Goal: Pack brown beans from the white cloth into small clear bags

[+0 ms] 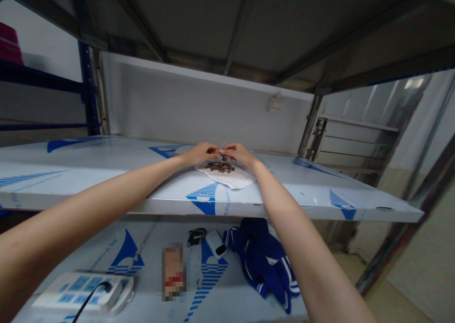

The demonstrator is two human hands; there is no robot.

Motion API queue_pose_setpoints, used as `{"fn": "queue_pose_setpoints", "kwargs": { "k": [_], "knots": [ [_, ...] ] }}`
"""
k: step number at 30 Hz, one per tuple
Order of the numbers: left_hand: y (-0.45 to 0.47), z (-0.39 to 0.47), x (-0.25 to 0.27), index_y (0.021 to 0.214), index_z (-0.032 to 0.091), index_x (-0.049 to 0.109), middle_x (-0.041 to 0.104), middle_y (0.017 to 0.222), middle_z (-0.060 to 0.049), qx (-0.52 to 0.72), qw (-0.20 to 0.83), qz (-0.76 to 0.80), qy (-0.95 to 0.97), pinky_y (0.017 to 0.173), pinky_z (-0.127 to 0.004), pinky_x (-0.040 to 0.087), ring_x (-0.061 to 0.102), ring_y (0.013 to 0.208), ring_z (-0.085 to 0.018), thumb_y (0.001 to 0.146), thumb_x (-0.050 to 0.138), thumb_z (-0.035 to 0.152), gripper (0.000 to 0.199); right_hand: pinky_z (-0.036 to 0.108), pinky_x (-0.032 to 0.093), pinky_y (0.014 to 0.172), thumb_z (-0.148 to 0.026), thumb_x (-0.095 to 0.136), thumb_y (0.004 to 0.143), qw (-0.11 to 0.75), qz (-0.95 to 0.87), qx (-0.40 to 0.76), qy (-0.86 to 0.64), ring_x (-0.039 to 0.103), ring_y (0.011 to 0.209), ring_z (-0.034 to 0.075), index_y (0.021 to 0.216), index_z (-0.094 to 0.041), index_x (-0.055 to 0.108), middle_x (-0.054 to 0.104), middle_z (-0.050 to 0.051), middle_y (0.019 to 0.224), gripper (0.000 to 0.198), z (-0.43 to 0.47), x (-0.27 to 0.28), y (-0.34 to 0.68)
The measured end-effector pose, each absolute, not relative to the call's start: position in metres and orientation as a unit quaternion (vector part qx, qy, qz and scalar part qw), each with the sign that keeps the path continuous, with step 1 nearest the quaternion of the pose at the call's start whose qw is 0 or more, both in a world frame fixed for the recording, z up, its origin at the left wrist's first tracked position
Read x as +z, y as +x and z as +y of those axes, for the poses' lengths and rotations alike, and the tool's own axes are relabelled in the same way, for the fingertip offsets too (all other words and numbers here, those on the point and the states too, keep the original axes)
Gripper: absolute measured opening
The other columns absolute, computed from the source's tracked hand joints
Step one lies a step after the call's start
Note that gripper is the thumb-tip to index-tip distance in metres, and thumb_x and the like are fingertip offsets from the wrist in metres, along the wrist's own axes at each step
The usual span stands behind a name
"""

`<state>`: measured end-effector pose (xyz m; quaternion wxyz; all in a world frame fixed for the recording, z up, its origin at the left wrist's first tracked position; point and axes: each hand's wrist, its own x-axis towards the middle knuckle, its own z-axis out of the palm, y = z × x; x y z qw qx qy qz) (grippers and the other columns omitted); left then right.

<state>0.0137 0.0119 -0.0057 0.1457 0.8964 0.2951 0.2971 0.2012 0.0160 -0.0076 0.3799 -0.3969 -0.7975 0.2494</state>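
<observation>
Above the middle of the upper shelf, my left hand [202,153] and my right hand [240,154] meet at the fingertips. Both have their fingers closed in a pinch. A small dark piece [224,158] shows just under the right fingertips; its kind is too small to make out. Whatever the left fingers hold is hidden. Directly below lies a pile of small brown pieces [220,167], possibly beads or small hardware, on a white sheet of paper or cloth [236,179].
The film-covered upper shelf [298,195] ends in a front edge, with another shelf overhead [199,24]. On the lower level are a white power strip [81,292] with a black cable, a blurred-out object [174,272], a pale blue device [215,244], a black item [196,236] and blue clothing [261,256].
</observation>
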Motion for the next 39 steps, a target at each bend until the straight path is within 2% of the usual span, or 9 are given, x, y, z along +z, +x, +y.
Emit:
{"fn": "queue_pose_setpoints", "kwargs": {
  "k": [8, 15, 19, 24, 29, 32, 39],
  "knots": [
    [0.012, 0.020, -0.008, 0.072, 0.013, 0.061, 0.056, 0.066, -0.002, 0.305, 0.129, 0.306, 0.892, 0.057, -0.024, 0.031, 0.048, 0.063, -0.014, 0.078, 0.045, 0.043, 0.035, 0.022, 0.032, 0.053, -0.021, 0.057, 0.070, 0.377, -0.786, 0.243, -0.424, 0.042, 0.052, 0.009, 0.062, -0.013, 0.061, 0.049, -0.002, 0.054, 0.011, 0.008, -0.002, 0.199],
    [0.026, 0.008, -0.005, 0.075, 0.015, 0.065, 0.059, 0.068, -0.003, 0.297, -0.028, 0.401, 0.866, 0.054, -0.026, 0.025, 0.048, 0.063, -0.016, 0.078, 0.042, 0.039, 0.033, 0.022, 0.029, 0.049, -0.014, 0.051, 0.065, 0.364, -0.782, 0.232, -0.449, 0.039, 0.048, 0.008, 0.053, -0.016, 0.053, 0.047, -0.003, 0.050, 0.012, 0.008, 0.001, 0.196],
    [0.032, 0.000, -0.003, 0.074, 0.015, 0.065, 0.057, 0.064, -0.003, 0.324, -0.068, 0.412, 0.849, 0.053, -0.026, 0.024, 0.046, 0.060, -0.015, 0.082, 0.041, 0.041, 0.036, 0.022, 0.027, 0.048, -0.015, 0.049, 0.066, 0.385, -0.777, 0.246, -0.433, 0.038, 0.046, 0.008, 0.053, -0.016, 0.050, 0.042, -0.004, 0.046, 0.014, 0.007, 0.003, 0.195],
    [0.036, -0.006, -0.002, 0.073, 0.015, 0.063, 0.056, 0.063, -0.003, 0.348, -0.089, 0.398, 0.844, 0.052, -0.025, 0.022, 0.043, 0.057, -0.014, 0.084, 0.040, 0.035, 0.033, 0.022, 0.026, 0.048, -0.016, 0.049, 0.068, 0.419, -0.763, 0.256, -0.420, 0.037, 0.046, 0.007, 0.056, -0.016, 0.049, 0.042, -0.005, 0.047, 0.012, 0.003, 0.006, 0.193],
    [0.030, 0.003, 0.000, 0.069, 0.013, 0.061, 0.054, 0.062, -0.003, 0.386, -0.113, 0.413, 0.817, 0.052, -0.025, 0.022, 0.040, 0.057, -0.013, 0.081, 0.041, 0.025, 0.026, 0.022, 0.027, 0.048, -0.009, 0.047, 0.069, 0.398, -0.766, 0.232, -0.448, 0.039, 0.046, 0.008, 0.052, -0.016, 0.048, 0.042, -0.004, 0.045, 0.019, 0.003, 0.005, 0.196],
    [0.021, 0.007, 0.003, 0.067, 0.013, 0.059, 0.054, 0.061, -0.002, 0.389, -0.111, 0.404, 0.820, 0.053, -0.024, 0.023, 0.039, 0.056, -0.012, 0.079, 0.042, 0.022, 0.023, 0.020, 0.030, 0.049, -0.010, 0.048, 0.073, 0.394, -0.769, 0.228, -0.448, 0.041, 0.047, 0.007, 0.056, -0.015, 0.052, 0.046, -0.004, 0.049, 0.018, 0.004, 0.002, 0.198],
    [0.024, -0.005, 0.000, 0.073, 0.014, 0.062, 0.057, 0.066, -0.003, 0.347, -0.124, 0.341, 0.865, 0.054, -0.024, 0.024, 0.042, 0.056, -0.012, 0.081, 0.040, 0.029, 0.027, 0.018, 0.036, 0.047, -0.024, 0.044, 0.086, 0.392, -0.768, 0.234, -0.449, 0.047, 0.048, 0.006, 0.078, -0.014, 0.058, 0.062, 0.003, 0.073, 0.020, -0.001, -0.001, 0.194]
  ]
}}
